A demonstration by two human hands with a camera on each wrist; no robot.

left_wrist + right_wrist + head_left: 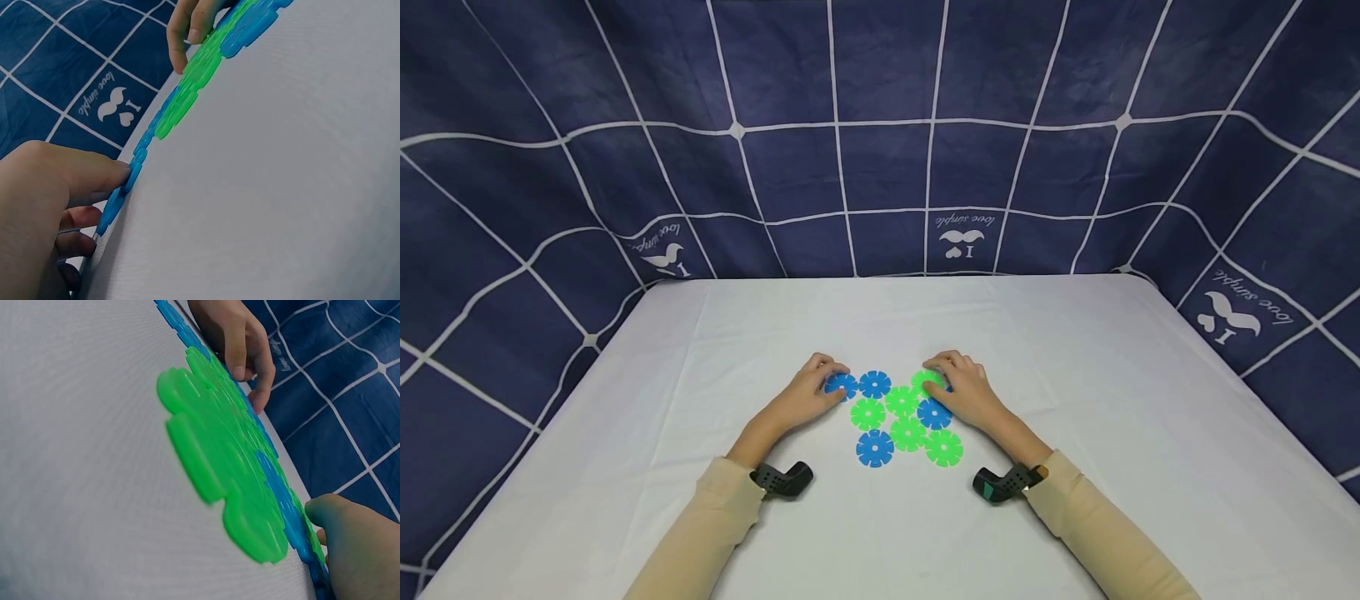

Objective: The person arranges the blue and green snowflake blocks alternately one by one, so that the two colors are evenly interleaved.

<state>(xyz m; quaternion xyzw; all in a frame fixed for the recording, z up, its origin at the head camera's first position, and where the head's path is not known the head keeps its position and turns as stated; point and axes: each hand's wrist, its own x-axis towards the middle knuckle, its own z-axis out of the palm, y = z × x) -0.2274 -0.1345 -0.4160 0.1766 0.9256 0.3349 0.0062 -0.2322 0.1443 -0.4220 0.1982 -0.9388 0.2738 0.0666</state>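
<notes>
Several flat, flower-shaped plastic discs with notched rims lie in a cluster on the white table. My left hand (808, 393) pinches the leftmost blue disc (119, 203) between thumb and fingers. Beside that disc is a second blue disc (875, 384), with a green disc (868, 414) below them. At the cluster's upper right, my right hand (967, 388) holds a green disc (925, 382) with its thumb and fingers at the rim. A blue disc (935, 414) lies by its thumb, and another blue piece is mostly hidden under this hand.
More green discs (908, 433) fill the cluster's middle and lower right (943, 448), with a blue disc (875, 448) at the lower left. The white cloth-covered table (880, 533) meets a dark blue checked curtain (880, 167) at the back and sides.
</notes>
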